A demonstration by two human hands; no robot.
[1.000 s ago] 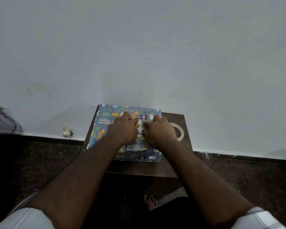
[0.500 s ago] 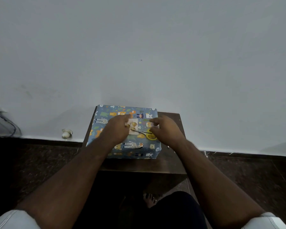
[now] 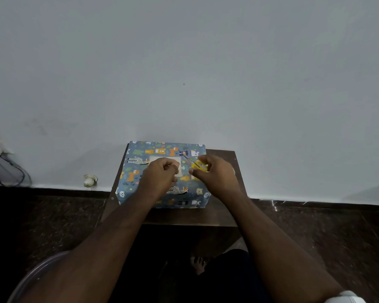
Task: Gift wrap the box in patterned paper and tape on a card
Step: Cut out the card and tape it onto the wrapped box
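Fingers of the right hand curl round yellow-handled scissors, whose blades point up and left over the box. Left hand rests on the box with fingers bent over a pale card; whether it pinches anything is unclear. Wrapped in animal-print paper, the box sits on a dark table against a white wall. Both hands hide much of the card. Cables and a small white object lie by the skirting at left.
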